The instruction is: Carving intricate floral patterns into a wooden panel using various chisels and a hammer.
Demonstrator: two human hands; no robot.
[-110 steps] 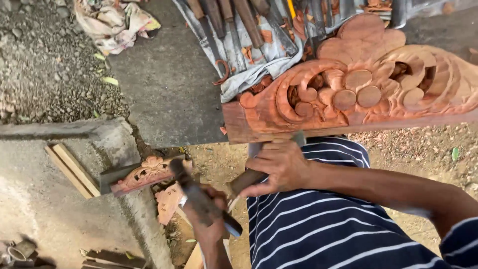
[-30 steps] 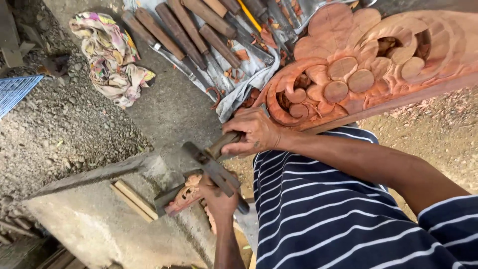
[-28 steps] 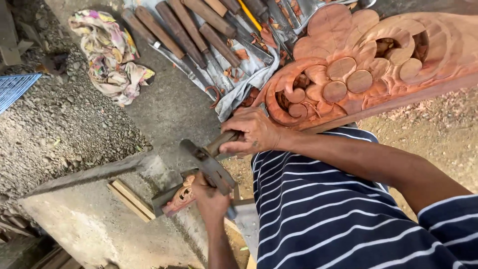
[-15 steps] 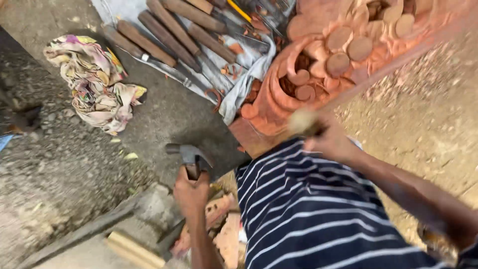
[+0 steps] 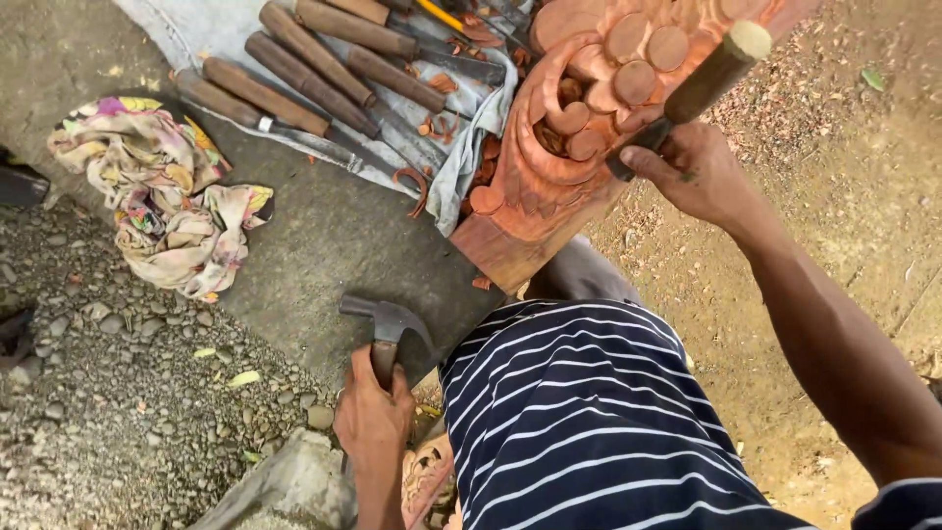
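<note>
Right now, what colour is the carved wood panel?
Reddish-brown carved wood panel, clearest in the head view.

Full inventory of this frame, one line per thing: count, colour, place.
carved wood panel: one, reddish-brown, top centre, its lower corner over the dark slab
chisel: one, brown wooden handle, held in the right hand, blade end at the carving
hammer: one, dark metal claw head, held in the left hand, lower centre
spare chisels: at least five, brown handles, laid on the grey cloth
grey cloth: one, top left
rag: one, multicoloured, crumpled, left
gravel: grey, lower left
striped shirt: navy and white, bottom centre
left hand: gripping the hammer handle
right hand: gripping the chisel
</note>
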